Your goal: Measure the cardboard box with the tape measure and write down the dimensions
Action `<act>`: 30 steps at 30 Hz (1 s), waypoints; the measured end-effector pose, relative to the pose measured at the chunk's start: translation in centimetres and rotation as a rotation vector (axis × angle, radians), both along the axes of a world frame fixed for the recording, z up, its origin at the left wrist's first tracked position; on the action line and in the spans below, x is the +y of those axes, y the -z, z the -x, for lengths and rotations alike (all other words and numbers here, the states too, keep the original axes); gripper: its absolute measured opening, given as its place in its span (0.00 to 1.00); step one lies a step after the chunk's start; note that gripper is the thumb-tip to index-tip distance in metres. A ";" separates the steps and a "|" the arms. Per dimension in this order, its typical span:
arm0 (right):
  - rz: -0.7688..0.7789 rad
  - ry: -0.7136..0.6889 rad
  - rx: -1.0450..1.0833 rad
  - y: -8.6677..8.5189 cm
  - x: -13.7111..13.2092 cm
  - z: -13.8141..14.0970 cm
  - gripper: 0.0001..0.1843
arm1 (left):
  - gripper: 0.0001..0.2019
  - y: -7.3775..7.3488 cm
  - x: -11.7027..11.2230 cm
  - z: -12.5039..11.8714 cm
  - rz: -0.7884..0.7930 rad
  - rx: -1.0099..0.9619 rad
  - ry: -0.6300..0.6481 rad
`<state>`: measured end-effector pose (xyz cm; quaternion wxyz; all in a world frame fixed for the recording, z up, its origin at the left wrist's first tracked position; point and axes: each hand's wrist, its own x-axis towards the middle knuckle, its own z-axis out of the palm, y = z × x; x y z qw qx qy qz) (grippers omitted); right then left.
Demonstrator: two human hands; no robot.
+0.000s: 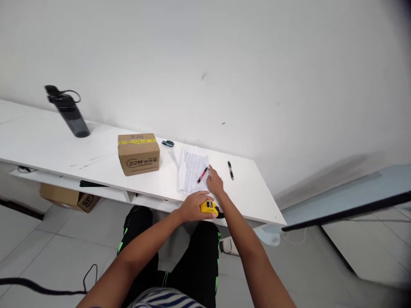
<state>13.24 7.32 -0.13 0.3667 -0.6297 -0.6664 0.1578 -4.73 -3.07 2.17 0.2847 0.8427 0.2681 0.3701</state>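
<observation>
My left hand (192,207) is closed around a yellow tape measure (209,207) at the front edge of the white shelf. Just beyond it, my right hand (215,183) rests at the right side of some printed papers (192,171), its index finger stretched out and the other fingers partly hidden. A red and black pen (202,175) lies on those papers, close to my right fingertips. To the right of this hand is a black pen (230,170) on the bare shelf top.
The long white shelf (96,160) runs along a white wall. A taped cardboard box (141,154) stands left of the papers, with a small dark stapler-like object (168,143) beside it. Farther left is a dark water bottle (71,113). Another cardboard box (69,197) sits below.
</observation>
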 end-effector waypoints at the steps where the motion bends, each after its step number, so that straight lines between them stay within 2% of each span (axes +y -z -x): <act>1: 0.007 -0.004 0.012 -0.4 -0.1 0.1 0.33 | 0.26 -0.3 -0.8 0.6 0.010 -0.063 -0.054; 4: -0.026 0.074 0.201 -2.5 -1.2 0.8 0.35 | 0.24 -1.9 -2.7 3.2 0.015 -0.295 -0.227; 6: -0.028 0.014 0.406 -4.7 -3.0 2.5 0.37 | 0.23 -3.3 -3.1 5.1 0.012 -0.507 -0.343; 7: -0.003 -0.103 0.513 -5.8 -4.2 3.8 0.40 | 0.24 -4.1 -3.0 6.0 0.010 -0.615 -0.398; 8: 0.052 -0.291 0.624 -6.8 -5.5 5.4 0.42 | 0.26 -5.0 -2.8 6.9 0.001 -0.701 -0.453; 10: 0.165 -0.640 0.796 -8.7 -8.4 9.3 0.49 | 0.31 -6.8 -2.4 8.6 -0.055 -0.741 -0.546; 11: 0.185 -0.724 0.834 -9.4 -9.7 11.3 0.50 | 0.34 -7.6 -2.2 9.4 -0.091 -0.689 -0.570; 12: 0.157 -0.720 0.867 -10.0 -10.8 13.3 0.46 | 0.37 -8.4 -2.2 10.2 -0.119 -0.603 -0.567; 15: 0.021 -0.519 0.978 -11.0 -12.9 17.4 0.33 | 0.40 -10.2 -2.0 13.2 -0.156 -0.309 -0.450; 17: 0.013 -0.432 1.044 -11.1 -13.3 18.3 0.30 | 0.38 -11.2 -1.1 15.6 -0.157 -0.129 -0.421; 19: 0.049 -0.387 1.086 -10.9 -13.6 18.1 0.29 | 0.34 -11.8 1.1 18.3 -0.169 0.038 -0.511; 21: 0.086 -0.356 1.101 -10.4 -13.8 17.5 0.29 | 0.43 -12.2 4.3 20.8 -0.218 0.191 -0.639; 23: 0.114 -0.348 1.105 -9.7 -14.1 16.8 0.29 | 0.47 -12.3 7.6 22.9 -0.237 0.335 -0.671; 25: 0.137 -0.361 1.107 -8.9 -14.4 16.2 0.28 | 0.45 -12.0 9.9 24.5 -0.165 0.461 -0.648; 27: 0.160 -0.385 1.097 -8.2 -14.5 15.7 0.27 | 0.41 -11.4 10.9 25.5 -0.130 0.511 -0.604; 30: 0.161 -0.369 1.018 -8.3 -14.1 14.9 0.29 | 0.39 -10.5 9.6 25.8 -0.163 0.484 -0.538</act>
